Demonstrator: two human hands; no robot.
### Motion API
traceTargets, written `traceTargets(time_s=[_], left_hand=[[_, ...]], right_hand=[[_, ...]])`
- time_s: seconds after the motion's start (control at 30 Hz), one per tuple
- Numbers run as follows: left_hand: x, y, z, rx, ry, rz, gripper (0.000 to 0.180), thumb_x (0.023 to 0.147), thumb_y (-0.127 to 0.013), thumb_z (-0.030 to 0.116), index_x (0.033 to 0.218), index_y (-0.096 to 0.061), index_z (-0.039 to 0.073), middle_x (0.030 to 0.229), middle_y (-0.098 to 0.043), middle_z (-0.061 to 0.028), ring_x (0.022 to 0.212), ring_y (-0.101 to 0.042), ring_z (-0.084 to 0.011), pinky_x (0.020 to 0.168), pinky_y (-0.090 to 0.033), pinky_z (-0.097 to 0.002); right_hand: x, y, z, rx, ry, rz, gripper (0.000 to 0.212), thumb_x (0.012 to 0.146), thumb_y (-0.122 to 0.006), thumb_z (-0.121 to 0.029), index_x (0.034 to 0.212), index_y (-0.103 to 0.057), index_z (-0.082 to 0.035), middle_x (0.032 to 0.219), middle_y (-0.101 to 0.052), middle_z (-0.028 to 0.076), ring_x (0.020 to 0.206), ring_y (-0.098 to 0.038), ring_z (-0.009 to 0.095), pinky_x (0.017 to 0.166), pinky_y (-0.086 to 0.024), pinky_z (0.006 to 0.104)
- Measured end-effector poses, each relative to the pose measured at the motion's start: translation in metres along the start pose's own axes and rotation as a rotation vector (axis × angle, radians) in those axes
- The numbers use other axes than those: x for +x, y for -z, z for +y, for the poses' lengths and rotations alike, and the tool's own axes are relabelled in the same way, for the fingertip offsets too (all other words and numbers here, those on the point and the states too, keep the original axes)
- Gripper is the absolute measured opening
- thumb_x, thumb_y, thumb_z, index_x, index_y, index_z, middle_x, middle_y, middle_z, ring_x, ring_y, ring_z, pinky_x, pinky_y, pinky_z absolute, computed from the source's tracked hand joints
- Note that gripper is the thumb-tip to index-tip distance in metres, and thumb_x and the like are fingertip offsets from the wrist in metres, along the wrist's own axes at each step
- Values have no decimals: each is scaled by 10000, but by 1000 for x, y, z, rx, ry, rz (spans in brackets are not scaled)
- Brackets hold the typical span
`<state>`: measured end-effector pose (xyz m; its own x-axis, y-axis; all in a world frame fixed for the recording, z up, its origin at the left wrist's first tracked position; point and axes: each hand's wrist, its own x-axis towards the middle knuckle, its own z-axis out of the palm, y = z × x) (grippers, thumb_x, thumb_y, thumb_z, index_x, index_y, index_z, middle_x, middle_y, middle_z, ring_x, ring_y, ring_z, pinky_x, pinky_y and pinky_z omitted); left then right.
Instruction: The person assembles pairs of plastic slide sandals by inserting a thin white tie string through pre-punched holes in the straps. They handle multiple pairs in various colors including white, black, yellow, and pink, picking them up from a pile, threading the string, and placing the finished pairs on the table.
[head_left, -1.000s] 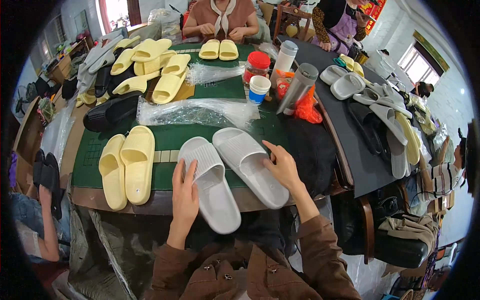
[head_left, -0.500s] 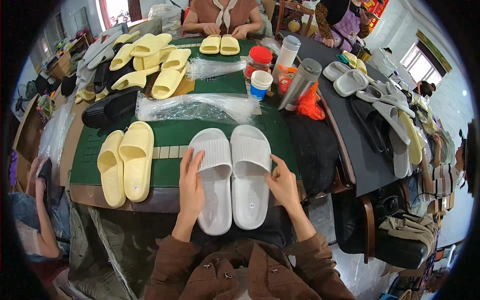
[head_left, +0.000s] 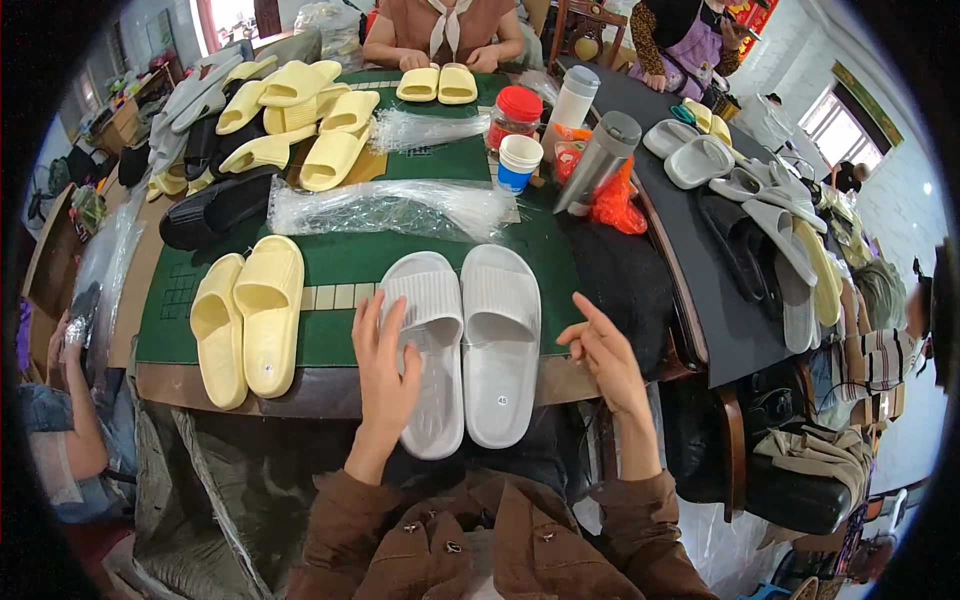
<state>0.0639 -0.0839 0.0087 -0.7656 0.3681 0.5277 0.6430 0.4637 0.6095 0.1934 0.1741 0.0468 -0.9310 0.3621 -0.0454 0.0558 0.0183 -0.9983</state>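
A pair of light grey slippers [head_left: 501, 360] lies side by side in front of me, heels jutting over the table's near edge. My left hand [head_left: 386, 372] is open at the left slipper, its spread fingers over the strap's outer side; whether they touch it I cannot tell. Away to the right of the pair, my right hand [head_left: 608, 358] hangs open with nothing in it, fingers apart. A pale yellow pair of slippers [head_left: 270, 330] lies to the left on the green mat [head_left: 345, 265]. Beyond both pairs is a bundle of clear plastic strips [head_left: 390, 210].
Yellow, black and grey slippers [head_left: 295, 85] are heaped at the far left. A red-lidded jar [head_left: 514, 118], a paper cup [head_left: 518, 163] and a steel flask [head_left: 598, 165] stand at the back right. More slippers lie on the dark right-hand table [head_left: 735, 350]. Other people sit around.
My right hand has let go of the right grey slipper and moved off to the right. My left hand's fingers have loosened and spread. The grey pair stays about where it was.
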Motion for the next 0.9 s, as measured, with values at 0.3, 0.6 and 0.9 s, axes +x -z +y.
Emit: traceTargets(time_s=[0.3,0.6,0.9], left_hand=[[-7,25,98,-856,-64,-450,353,871,-491,9,1208,-593,-1,1195,-620,-122,1112,-536,-298,997,-397,-375],[-9,37,61,-1414,-57,-560,333,874,-421,-12,1144,-611,-48,1209,-621,-174,1212,-512,-300,1064,-342,-422],[-19,45,24,-1162,185,-234,289,1001,-446,155,1161,-599,-31,1092,-614,-134,1119,-553,-246,1014,-401,-386]], right_hand=[[-26,-41,-47,356,254,-96,246,1023,-405,-128,1173,-512,34,1033,-648,152,869,-617,152,798,-496,284],[-21,-4,-14,631,157,303,335,1032,-419,-198,1323,-466,-38,877,-613,59,729,-571,94,627,-491,224],[-37,9,12,523,69,284,338,989,-486,-92,1316,-454,-14,949,-619,76,821,-568,108,738,-477,236]])
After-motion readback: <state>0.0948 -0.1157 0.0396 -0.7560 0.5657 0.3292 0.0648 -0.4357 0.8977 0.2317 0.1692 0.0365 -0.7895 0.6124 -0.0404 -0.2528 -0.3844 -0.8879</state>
